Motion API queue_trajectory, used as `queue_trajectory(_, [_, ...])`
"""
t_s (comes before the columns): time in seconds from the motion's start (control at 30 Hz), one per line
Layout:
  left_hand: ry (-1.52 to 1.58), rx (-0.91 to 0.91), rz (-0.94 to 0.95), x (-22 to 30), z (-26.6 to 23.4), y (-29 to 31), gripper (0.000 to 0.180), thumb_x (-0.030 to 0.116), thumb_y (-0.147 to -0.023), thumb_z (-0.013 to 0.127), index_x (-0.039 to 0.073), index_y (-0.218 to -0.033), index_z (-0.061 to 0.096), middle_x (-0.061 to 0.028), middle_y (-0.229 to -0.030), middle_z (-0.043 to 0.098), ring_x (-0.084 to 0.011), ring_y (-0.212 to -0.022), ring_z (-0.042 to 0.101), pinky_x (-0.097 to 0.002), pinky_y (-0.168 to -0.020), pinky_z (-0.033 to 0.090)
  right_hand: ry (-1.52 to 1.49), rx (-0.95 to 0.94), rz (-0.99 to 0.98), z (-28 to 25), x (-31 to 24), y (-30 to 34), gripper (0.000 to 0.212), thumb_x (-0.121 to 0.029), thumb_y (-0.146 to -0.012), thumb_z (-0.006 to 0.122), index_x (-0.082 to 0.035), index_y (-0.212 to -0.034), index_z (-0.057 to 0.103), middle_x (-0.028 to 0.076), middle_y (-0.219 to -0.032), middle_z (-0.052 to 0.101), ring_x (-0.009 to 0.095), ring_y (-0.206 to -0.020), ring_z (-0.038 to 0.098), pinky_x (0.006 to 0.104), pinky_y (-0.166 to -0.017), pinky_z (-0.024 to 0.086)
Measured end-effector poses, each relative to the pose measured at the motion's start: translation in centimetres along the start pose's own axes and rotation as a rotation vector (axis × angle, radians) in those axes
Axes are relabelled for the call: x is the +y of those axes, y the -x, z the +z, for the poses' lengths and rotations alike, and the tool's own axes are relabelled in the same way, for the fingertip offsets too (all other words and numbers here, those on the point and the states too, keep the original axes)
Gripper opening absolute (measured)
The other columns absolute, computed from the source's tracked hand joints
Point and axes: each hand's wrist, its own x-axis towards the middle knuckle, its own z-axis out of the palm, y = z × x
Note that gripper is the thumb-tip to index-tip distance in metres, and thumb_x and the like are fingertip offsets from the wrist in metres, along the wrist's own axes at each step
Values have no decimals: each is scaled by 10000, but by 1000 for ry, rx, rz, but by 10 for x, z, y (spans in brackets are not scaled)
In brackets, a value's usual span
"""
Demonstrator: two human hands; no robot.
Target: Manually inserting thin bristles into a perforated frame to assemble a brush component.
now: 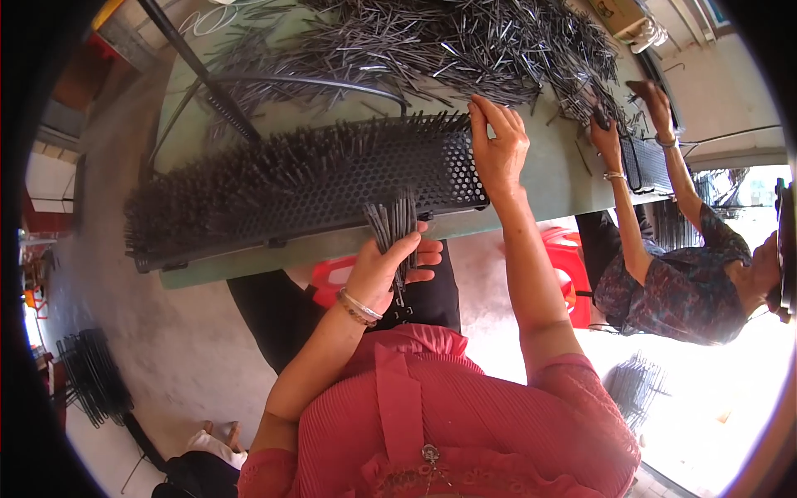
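Note:
My left hand (378, 270) is closed round a bundle of thin black rods (393, 217), held upright just in front of a black perforated rack (432, 170). The rack lies along the near edge of the table. Many black rods (249, 170) stand in its holes from the left end to past the middle. Toward the right end, bare holes show, with a row of rods along the far edge. My right hand (501, 153) is at that right end, thumb and fingers pinched together by the far corner. Whatever is between its fingertips is too small to make out.
A heap of loose black rods (465, 50) covers the far side of the green tabletop (548, 183). A dark metal bar (203, 70) slants across the left. At right, a co-worker's hands (610, 143) are near another perforated rack (652, 166). Red stools (569, 270) stand below.

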Motion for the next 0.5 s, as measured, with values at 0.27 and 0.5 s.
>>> queue_trajectory(0.27, [23,45,12,-4,-2,-1,267,226,-868,575,51,-1066,537,-131,-945,617,-186,-815,625,-289,-634,533,9,73,45,1,2,7,101,-61,-778,640,-32,-873,658,78,-755,639,196,-667,580,306,-652,448])
queue_trajectory(0.5, [8,58,14,-3,-2,0,259,222,-872,571,59,-1071,537,-124,-946,617,-177,-812,622,-280,-624,526,6,46,-3,-2,0,8,128,-98,-754,663,-55,-874,655,64,-896,616,241,-767,568,333,-718,425])
